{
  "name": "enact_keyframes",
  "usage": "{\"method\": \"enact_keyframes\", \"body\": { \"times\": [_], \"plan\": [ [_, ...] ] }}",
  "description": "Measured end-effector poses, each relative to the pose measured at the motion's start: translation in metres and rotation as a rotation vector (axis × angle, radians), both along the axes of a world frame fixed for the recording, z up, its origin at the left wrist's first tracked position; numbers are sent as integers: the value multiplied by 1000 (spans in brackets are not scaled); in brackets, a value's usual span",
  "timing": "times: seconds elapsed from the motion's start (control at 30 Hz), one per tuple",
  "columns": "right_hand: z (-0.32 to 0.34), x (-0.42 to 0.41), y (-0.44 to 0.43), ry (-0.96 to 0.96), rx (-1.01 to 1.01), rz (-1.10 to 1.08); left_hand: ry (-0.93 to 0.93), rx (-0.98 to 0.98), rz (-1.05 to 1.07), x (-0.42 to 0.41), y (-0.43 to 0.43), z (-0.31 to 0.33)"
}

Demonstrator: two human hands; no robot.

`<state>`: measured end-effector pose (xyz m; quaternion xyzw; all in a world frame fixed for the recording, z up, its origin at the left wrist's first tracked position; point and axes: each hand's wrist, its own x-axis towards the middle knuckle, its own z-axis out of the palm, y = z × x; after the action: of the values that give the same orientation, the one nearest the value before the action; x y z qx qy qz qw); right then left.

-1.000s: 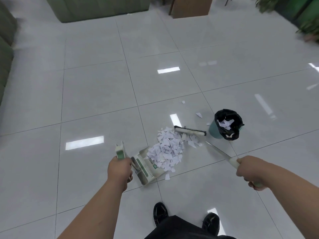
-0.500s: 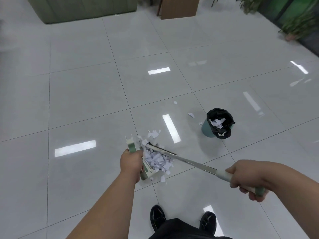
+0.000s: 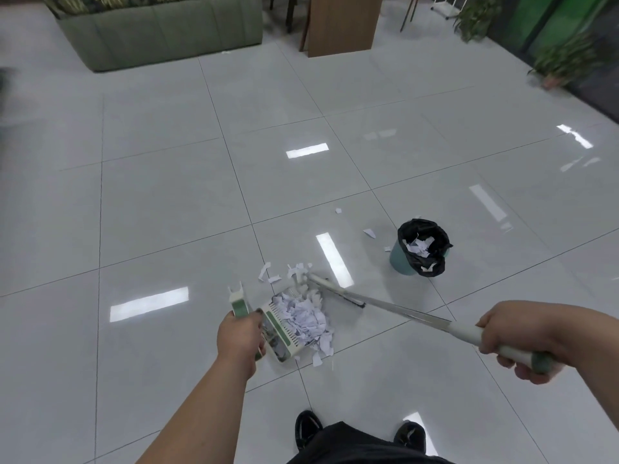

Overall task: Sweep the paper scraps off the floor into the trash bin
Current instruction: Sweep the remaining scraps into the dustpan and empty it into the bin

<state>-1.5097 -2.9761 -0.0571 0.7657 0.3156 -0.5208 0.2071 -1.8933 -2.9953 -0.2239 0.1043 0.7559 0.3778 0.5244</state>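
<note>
Far left, at the back: green padded sofa [image 3: 160, 31] against the glossy pale-grey tiled floor [image 3: 167, 212]. Nearer, left hand [image 3: 239, 336], fingers clenched round the upright green-and-white handle of a cream plastic dustpan [image 3: 279, 333] with a green stripe and comb teeth, set down on the tiles. Heaped in the pan and spilling over its near right edge: white torn paper scraps [image 3: 306, 316]; a few more loose just beyond the pan's far side. Below, toes of two black shoes [image 3: 308, 426]. Against the far edge of the heap, head of a white broom [image 3: 335, 290], its silver shaft slanting down to the right. Behind, a brown wooden panel [image 3: 341, 23]. Further right, well apart from the pan, small teal trash bin [image 3: 400, 262] lined with a black bag, scraps inside, three stray bits on the floor to its left. Right hand [image 3: 516, 336], fingers wrapped round the broom's white-and-green grip. Far right, blurred potted plants [image 3: 562, 61].
</note>
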Motion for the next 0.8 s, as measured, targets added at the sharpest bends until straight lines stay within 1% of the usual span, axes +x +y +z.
{"method": "enact_keyframes", "body": {
  "times": [0.2, 0.37, 0.6, 0.8],
  "plan": [
    [10, 15, 5, -25, 35, -37, -11, 30, 15, 20, -3, 31],
    [19, 44, 0, -53, 58, -48, -17, 81, -24, 52, -1, 67],
    [36, 111, -6, -107, 93, 155, -8, 189, -63, 125, 12, 118],
    [41, 182, -9, -138, 156, 201, 9, 271, -96, 201, 26, 149]
  ]
}}
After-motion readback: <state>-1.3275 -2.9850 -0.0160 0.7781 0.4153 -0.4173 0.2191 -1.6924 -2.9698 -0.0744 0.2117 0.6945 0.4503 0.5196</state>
